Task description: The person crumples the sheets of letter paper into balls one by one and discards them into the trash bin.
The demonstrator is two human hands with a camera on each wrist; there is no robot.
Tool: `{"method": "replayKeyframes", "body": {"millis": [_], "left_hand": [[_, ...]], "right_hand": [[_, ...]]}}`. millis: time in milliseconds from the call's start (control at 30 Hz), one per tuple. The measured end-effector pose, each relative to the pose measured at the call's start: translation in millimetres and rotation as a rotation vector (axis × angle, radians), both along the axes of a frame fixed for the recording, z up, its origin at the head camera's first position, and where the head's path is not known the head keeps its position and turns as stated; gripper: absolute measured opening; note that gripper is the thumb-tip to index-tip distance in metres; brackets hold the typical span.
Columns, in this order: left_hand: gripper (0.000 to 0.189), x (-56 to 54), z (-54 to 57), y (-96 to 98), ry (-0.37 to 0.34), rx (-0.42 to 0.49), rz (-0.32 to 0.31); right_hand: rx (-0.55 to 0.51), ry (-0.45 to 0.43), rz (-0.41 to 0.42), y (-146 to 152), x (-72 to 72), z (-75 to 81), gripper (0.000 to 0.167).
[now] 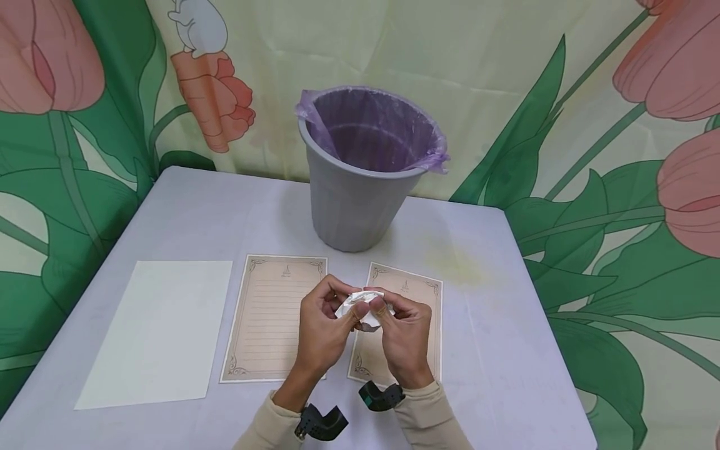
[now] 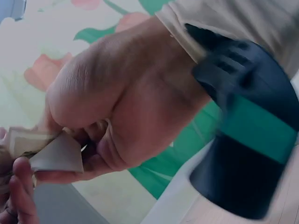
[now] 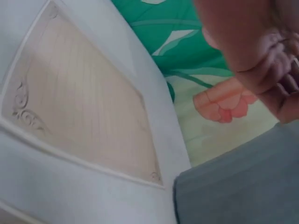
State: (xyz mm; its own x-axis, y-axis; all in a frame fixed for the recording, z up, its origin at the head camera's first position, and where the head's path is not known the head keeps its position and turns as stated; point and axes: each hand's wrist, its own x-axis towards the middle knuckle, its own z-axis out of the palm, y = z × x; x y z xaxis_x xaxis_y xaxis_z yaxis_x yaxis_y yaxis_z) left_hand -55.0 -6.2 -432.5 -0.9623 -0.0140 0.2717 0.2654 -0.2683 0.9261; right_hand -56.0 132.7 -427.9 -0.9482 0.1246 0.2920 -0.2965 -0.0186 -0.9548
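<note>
A small crumpled piece of white paper is held between both hands above the table. My left hand pinches its left side with thumb and curled fingers. My right hand pinches the right side, the two thumbs close together on the near face. The left wrist view shows folded faces of the paper between fingers, some of it hidden. Below the hands lies a lined, bordered sheet, partly covered from sight. Another lined sheet lies flat to its left.
A grey bin with a purple liner stands at the table's back. A blank white sheet lies at the left on the white tablecloth. A printed floral backdrop hangs behind the table.
</note>
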Motion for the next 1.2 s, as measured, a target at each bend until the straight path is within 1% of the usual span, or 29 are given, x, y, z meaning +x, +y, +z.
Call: {"method": "replayKeyframes", "body": {"millis": [33, 100, 167, 200, 233, 300, 367, 433, 467, 533, 633, 700, 733, 833, 967, 1067, 1200], "left_hand": [[0.025, -0.2, -0.5, 1.3, 0.017, -0.007, 0.017], [0.022, -0.7, -1.3, 3.3, 0.041, -0.018, 0.052], [0.021, -1.9, -1.4, 3.8, 0.055, -0.026, 0.086], [0.021, -2.8, -1.0, 3.1, 0.050, -0.028, 0.101], [0.021, -3.9, -0.8, 1.7, 0.039, -0.028, 0.112], [0.020, -5.9, -0.2, -2.2, 0.000, -0.017, 0.117], [0.019, -7.1, 0.3, -6.6, -0.058, 0.004, 0.093], [0.019, -8.0, 0.5, -10.4, -0.123, 0.032, 0.048], [0.019, -8.3, 0.6, -11.9, -0.154, 0.042, 0.021], [0.020, -8.7, 1.0, -14.1, -0.204, 0.061, -0.038], [0.023, -9.3, 1.8, -14.9, -0.239, 0.085, -0.111], [0.026, -9.4, 2.4, -14.3, -0.238, 0.093, -0.148], [0.028, -9.3, 2.3, -13.9, -0.233, 0.094, -0.157], [0.029, -8.4, 2.7, -12.5, -0.201, 0.089, -0.157], [0.027, -7.1, 2.2, -10.5, -0.144, 0.060, -0.138], [0.024, -6.3, 1.1, -8.4, -0.119, 0.044, -0.127], [0.020, -5.1, 0.6, -4.7, -0.099, 0.039, -0.106]], "right_hand": [[0.011, 0.014, -0.017, -1, 0.7, -0.2, 0.017], [0.039, 0.032, -0.021, 0, 2.6, -0.3, 0.017], [0.076, 0.025, 0.023, 2, 4.3, 0.7, 0.020], [0.110, 0.018, 0.062, 5, 4.9, 1.3, 0.024], [0.134, 0.006, 0.121, 8, 5.1, 2.0, 0.028], [0.175, -0.019, 0.267, 17, 4.4, 2.8, 0.037], [0.209, -0.035, 0.423, 28, 1.3, 2.7, 0.046], [0.225, -0.037, 0.549, 39, -3.9, 2.6, 0.053], [0.228, -0.033, 0.591, 43, -6.9, 2.6, 0.056], [0.239, -0.014, 0.622, 51, -12.6, 2.6, 0.063], [0.242, 0.030, 0.606, 56, -19.2, 2.7, 0.073], [0.220, 0.064, 0.586, 55, -21.7, 2.3, 0.078], [0.204, 0.077, 0.581, 55, -22.3, 2.0, 0.078], [0.146, 0.103, 0.567, 52, -22.6, 1.4, 0.075], [0.118, 0.125, 0.494, 46, -21.1, 2.1, 0.063], [0.122, 0.139, 0.410, 42, -19.1, 1.7, 0.052], [0.114, 0.127, 0.275, 34, -14.7, -0.2, 0.039]]}}
